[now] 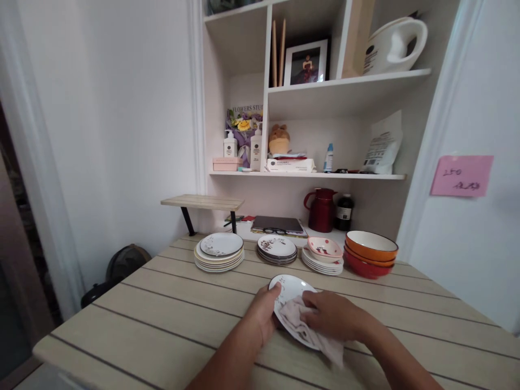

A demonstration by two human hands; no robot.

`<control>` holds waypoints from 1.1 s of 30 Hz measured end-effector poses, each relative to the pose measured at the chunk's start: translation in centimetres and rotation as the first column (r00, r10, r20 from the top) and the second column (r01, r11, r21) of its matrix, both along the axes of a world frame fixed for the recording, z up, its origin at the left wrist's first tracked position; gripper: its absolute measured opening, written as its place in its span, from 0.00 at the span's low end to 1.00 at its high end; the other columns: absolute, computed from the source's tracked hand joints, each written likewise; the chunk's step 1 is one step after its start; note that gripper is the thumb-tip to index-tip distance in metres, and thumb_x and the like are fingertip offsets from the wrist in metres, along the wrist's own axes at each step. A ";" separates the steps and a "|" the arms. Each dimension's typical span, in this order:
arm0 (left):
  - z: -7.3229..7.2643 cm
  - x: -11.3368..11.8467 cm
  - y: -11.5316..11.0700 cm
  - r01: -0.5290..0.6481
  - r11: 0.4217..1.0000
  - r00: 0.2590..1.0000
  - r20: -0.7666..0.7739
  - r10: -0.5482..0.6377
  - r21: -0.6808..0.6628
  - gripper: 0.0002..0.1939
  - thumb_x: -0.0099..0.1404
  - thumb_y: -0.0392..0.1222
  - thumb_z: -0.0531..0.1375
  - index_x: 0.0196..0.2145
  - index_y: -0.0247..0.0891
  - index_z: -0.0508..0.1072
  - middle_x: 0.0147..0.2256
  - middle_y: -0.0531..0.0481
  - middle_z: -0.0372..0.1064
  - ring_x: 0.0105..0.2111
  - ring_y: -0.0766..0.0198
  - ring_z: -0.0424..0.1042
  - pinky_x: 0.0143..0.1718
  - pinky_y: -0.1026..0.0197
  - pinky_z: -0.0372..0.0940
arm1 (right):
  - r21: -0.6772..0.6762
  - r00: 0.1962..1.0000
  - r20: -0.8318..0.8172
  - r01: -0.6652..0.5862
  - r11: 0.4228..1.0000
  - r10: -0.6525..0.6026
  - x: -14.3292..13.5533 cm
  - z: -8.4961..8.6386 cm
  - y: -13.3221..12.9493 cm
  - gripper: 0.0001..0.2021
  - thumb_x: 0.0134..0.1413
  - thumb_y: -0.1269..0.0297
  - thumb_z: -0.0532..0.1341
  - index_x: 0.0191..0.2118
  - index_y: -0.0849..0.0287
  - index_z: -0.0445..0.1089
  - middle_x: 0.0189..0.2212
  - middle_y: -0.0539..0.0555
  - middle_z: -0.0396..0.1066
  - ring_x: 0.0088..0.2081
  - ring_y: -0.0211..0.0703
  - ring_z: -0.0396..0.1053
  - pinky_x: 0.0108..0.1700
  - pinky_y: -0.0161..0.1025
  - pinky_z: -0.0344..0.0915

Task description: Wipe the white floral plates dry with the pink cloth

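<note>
Pale slatted tabletop [170, 319] before a white shelving alcove [337, 97]: on it, at the near edge, I note the white patterned plate [293, 287] tilted slightly, my left hand [263, 314] curled over its left rim with the thumb on top, my right hand [331, 315] closed over a pinkish cloth [298, 319] pressed onto the plate face. I judge the wipe goes best with the left hand steady and the cloth swept rim to centre. Beyond stand three plate stacks [219, 252] and the orange bowls [370, 252], well apart from both hands.
</note>
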State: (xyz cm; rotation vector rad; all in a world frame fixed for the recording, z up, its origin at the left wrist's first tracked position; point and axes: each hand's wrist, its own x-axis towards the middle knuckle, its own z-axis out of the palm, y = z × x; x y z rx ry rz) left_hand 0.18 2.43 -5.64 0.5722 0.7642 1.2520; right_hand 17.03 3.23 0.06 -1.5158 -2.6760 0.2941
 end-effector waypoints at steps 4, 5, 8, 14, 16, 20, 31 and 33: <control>-0.1 0.0 0.1 -0.008 1.000 1.000 0.005 0.007 0.014 0.17 0.59 0.44 0.62 0.43 0.31 0.72 0.35 0.39 0.76 0.34 0.55 0.76 0.39 0.56 0.67 | 0.002 0.994 -0.111 -0.026 1.000 0.026 -1.4 -0.1 -0.6 0.10 0.50 0.57 0.56 0.35 0.55 0.69 0.35 0.53 0.74 0.34 0.45 0.68 0.31 0.37 0.50; -0.2 0.0 0.1 -0.011 1.000 1.000 0.004 0.011 0.015 0.16 0.59 0.44 0.62 0.42 0.31 0.72 0.34 0.39 0.76 0.33 0.55 0.76 0.39 0.56 0.67 | 0.014 0.991 -0.135 -0.004 1.000 0.006 -1.8 -0.2 -0.6 0.10 0.51 0.57 0.56 0.36 0.55 0.68 0.36 0.53 0.74 0.35 0.45 0.68 0.32 0.37 0.50; -0.3 0.0 0.3 -0.015 1.000 1.000 -0.002 0.015 0.012 0.15 0.58 0.45 0.63 0.39 0.30 0.73 0.32 0.40 0.76 0.31 0.56 0.76 0.38 0.57 0.67 | 0.062 0.982 -0.171 0.093 0.994 -0.081 -2.7 -0.7 -0.3 0.13 0.53 0.55 0.55 0.41 0.54 0.67 0.38 0.55 0.74 0.38 0.47 0.69 0.33 0.38 0.51; -0.2 0.1 0.2 -0.003 1.000 1.000 -0.005 0.003 -0.009 0.15 0.60 0.44 0.61 0.42 0.31 0.73 0.33 0.39 0.77 0.33 0.56 0.76 0.38 0.57 0.67 | 0.077 0.975 -0.084 0.214 0.974 -0.207 -1.8 -1.1 0.8 0.17 0.56 0.52 0.50 0.46 0.53 0.65 0.42 0.58 0.74 0.42 0.53 0.70 0.32 0.39 0.51; -0.2 0.1 0.2 0.000 1.000 1.000 -0.010 0.000 -0.019 0.16 0.60 0.44 0.60 0.44 0.31 0.72 0.33 0.39 0.77 0.33 0.55 0.76 0.39 0.56 0.67 | 0.064 0.973 -0.033 0.230 0.971 -0.228 -1.0 -0.9 1.0 0.16 0.56 0.53 0.51 0.45 0.53 0.66 0.42 0.58 0.74 0.41 0.54 0.70 0.32 0.39 0.52; -0.1 0.0 0.1 0.002 1.000 1.000 -0.013 -0.003 -0.024 0.17 0.62 0.43 0.59 0.46 0.31 0.71 0.34 0.38 0.77 0.33 0.54 0.76 0.39 0.55 0.67 | 0.009 0.993 0.028 0.118 0.993 -0.118 0.0 -0.3 0.5 0.12 0.52 0.55 0.54 0.37 0.54 0.70 0.38 0.58 0.75 0.37 0.51 0.71 0.31 0.39 0.52; -0.1 0.0 0.1 -0.006 1.000 1.000 -0.005 0.006 -0.014 0.15 0.61 0.43 0.60 0.43 0.30 0.72 0.35 0.39 0.77 0.33 0.57 0.76 0.38 0.58 0.67 | 0.071 0.982 -0.125 0.150 0.986 -0.140 -2.2 -1.0 0.3 0.16 0.54 0.52 0.53 0.43 0.54 0.67 0.40 0.57 0.74 0.39 0.51 0.70 0.32 0.38 0.51; -0.1 0.0 0.1 -0.006 1.000 1.000 -0.007 0.006 -0.020 0.15 0.61 0.43 0.59 0.43 0.30 0.72 0.35 0.39 0.77 0.33 0.57 0.76 0.38 0.58 0.67 | 0.066 0.979 -0.116 0.178 0.982 -0.169 -2.0 -1.0 0.6 0.16 0.55 0.52 0.52 0.44 0.54 0.67 0.40 0.57 0.74 0.40 0.52 0.70 0.32 0.39 0.52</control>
